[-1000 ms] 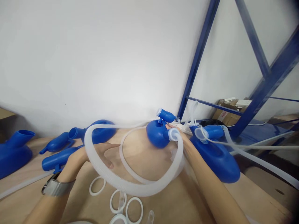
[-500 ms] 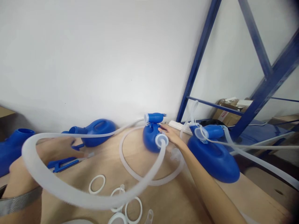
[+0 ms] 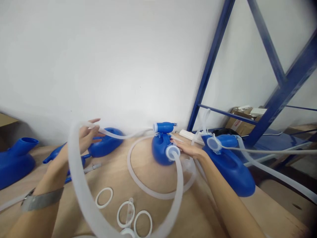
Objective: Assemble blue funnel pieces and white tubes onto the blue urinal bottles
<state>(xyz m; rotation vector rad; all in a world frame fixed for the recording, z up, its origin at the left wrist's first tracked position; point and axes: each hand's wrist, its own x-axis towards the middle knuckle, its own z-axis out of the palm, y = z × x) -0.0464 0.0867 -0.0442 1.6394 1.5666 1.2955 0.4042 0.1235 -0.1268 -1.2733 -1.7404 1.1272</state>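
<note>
A blue urinal bottle (image 3: 159, 148) stands at the middle of the table. A translucent white tube (image 3: 79, 178) leaves its round cap (image 3: 172, 153), loops toward me and runs back to a small blue bottle-shaped piece (image 3: 165, 127) above it. My left hand (image 3: 86, 135) is raised, the tube passing between thumb and index finger; its other fingers are partly stretched out. My right hand (image 3: 188, 147) rests against the bottle's right side near the cap, fingers on it. Another blue urinal bottle (image 3: 230, 168) with its own tube lies just right of my right forearm.
More blue bottles (image 3: 17, 162) and a blue bottle (image 3: 106, 142) stand at left. Several white rings (image 3: 104, 197) and a clear strip (image 3: 129, 211) lie on the brown table (image 3: 116, 178). A white power strip (image 3: 188, 135) sits by the wall. A blue metal rack (image 3: 213, 62) rises at right.
My left hand has moved up and right from the blue parts on the table to the tube. The tube's left loop has shifted right and hangs lower in front. My right hand stays at the bottle.
</note>
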